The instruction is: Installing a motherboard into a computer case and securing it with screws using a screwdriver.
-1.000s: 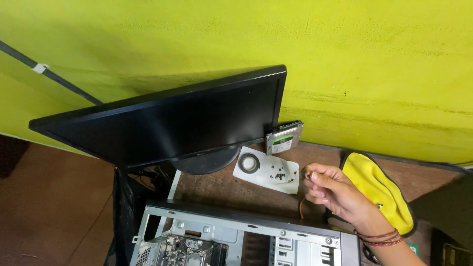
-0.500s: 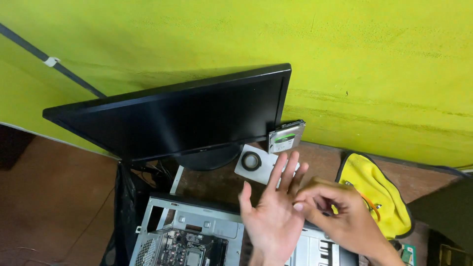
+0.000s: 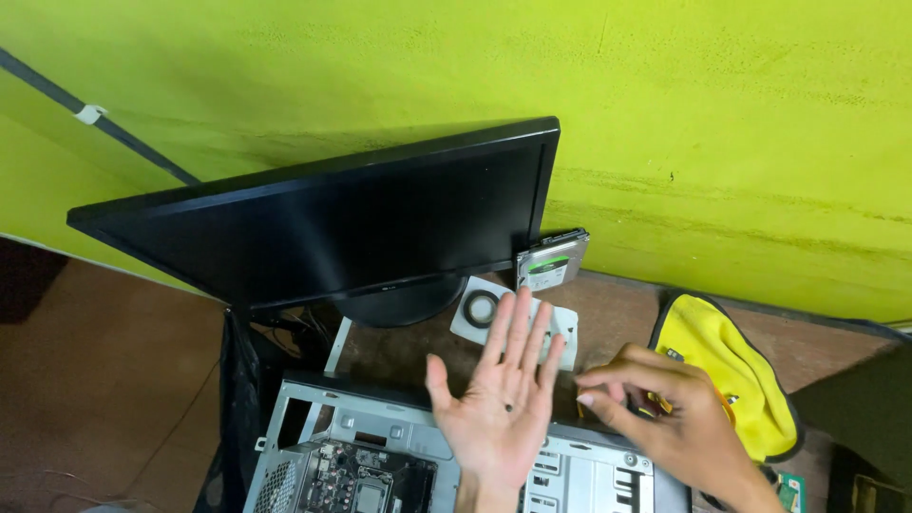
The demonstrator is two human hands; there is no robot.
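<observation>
Grey metal computer case (image 3: 589, 470) is cut off below; my left hand (image 3: 499, 404) lies flat, fingers wide, 1 tiny dark screw (image 3: 508, 408) on its palm, my right hand (image 3: 665, 413) pinched just beside, contents unclear

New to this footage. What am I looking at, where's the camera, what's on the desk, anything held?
One view, from a camera worn on the person's head, looking down at their bare hands. The left hand is open, palm up, with a tiny dark speck on it, perhaps a screw. The right hand pinches its fingertips beside it; what it holds is too small to tell. Below lies an open computer case. On the brown desk: a black monitor, a hard drive leaning on the wall, a white bracket, a yellow pouch.
</observation>
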